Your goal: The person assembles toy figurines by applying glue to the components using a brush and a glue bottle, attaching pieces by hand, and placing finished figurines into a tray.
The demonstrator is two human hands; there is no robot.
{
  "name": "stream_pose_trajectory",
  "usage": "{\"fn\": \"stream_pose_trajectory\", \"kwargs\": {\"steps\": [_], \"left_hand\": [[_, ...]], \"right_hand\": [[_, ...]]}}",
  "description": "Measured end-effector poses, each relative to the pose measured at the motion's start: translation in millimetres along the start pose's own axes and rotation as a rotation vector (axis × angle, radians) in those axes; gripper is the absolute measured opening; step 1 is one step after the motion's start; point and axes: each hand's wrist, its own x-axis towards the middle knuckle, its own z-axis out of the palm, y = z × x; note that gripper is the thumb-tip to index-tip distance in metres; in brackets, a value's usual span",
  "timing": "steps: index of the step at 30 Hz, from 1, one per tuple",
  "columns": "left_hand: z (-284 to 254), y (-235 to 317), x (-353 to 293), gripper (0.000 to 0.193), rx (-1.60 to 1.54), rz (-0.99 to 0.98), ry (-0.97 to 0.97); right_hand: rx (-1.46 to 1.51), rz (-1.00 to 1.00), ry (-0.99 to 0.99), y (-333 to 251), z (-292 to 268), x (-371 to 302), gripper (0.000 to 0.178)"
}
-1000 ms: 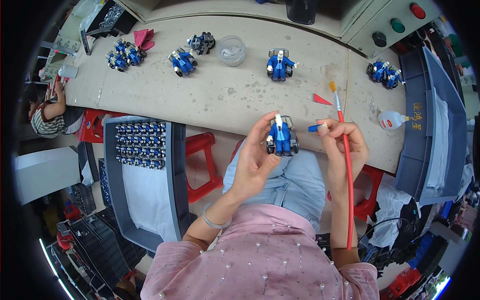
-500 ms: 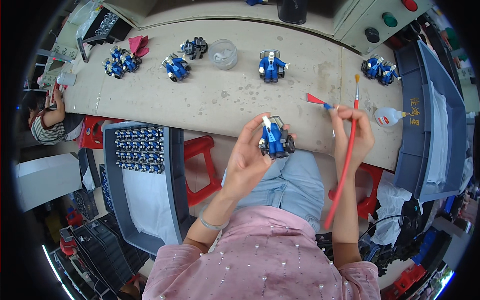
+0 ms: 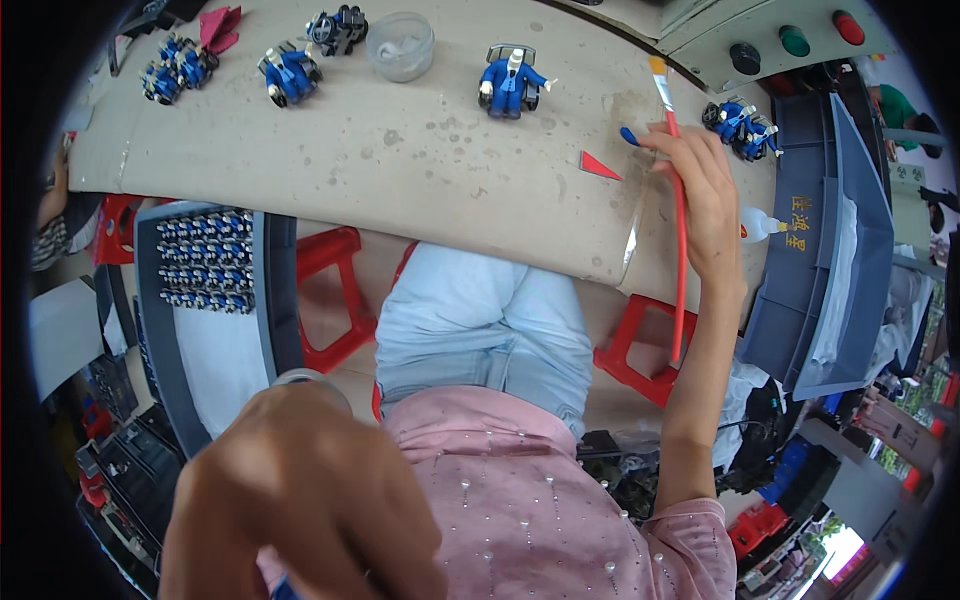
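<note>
My right hand (image 3: 700, 180) is over the right part of the table, closed around a red-handled paintbrush (image 3: 680, 230) with its bristles pointing away from me. A small blue piece (image 3: 628, 136) shows at its fingertips; its kind is unclear. Beside it a red triangle (image 3: 598, 166) lies on the table. My left hand (image 3: 300, 490), large and blurred, is raised close to the camera at lower left with fingers curled. A sliver of blue (image 3: 285, 590) shows below it, from the seated figure in a blue suit; the rest is hidden.
On the table (image 3: 400, 190) sit a blue-suited figure (image 3: 508, 85), several more figures (image 3: 288, 75) and a clear cup (image 3: 400, 48). A white bottle (image 3: 760, 226) stands by a grey-blue crate (image 3: 790, 300) at right. Left is a crate (image 3: 280, 290) with rows of figures. Red stools (image 3: 335, 300) stand below.
My left hand has risen from in front of my lap toward the camera with the figure. My right hand has moved farther over the table with the brush. The whole view has shifted.
</note>
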Motion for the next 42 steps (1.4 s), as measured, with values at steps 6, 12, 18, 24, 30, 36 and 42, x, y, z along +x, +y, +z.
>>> {"fn": "stream_pose_trajectory", "kwargs": {"steps": [6, 12, 18, 24, 30, 36, 42], "left_hand": [[17, 7, -37, 0.033, -0.162, 0.006, 0.109], [20, 7, 6, 0.036, 0.139, -0.018, 0.185], [27, 9, -17, 0.031, 0.229, 0.052, 0.194], [16, 5, -41, 0.013, -0.049, -0.045, 0.138], [3, -10, -18, 0.013, -0.166, -0.029, 0.026], [-10, -14, -9, 0.024, -0.089, 0.026, 0.04], [-55, -87, -50, 0.048, -0.141, -0.252, 0.934]], "right_hand": [[-0.291, -0.304, -0.205, 9, 24, 36, 0.028], [-0.346, -0.337, -0.196, 18, 28, 49, 0.033], [-0.245, -0.227, 0.236, -16, 7, 8, 0.04], [-0.151, 0.336, 1.048, -16, -6, -68, 0.032], [0.096, 0.574, 0.799, 14, 8, -88, 0.056], [0.454, 0.689, 0.65, 39, 7, -84, 0.048], [0.486, 0.665, 0.748, 30, -2, -86, 0.042]]}}
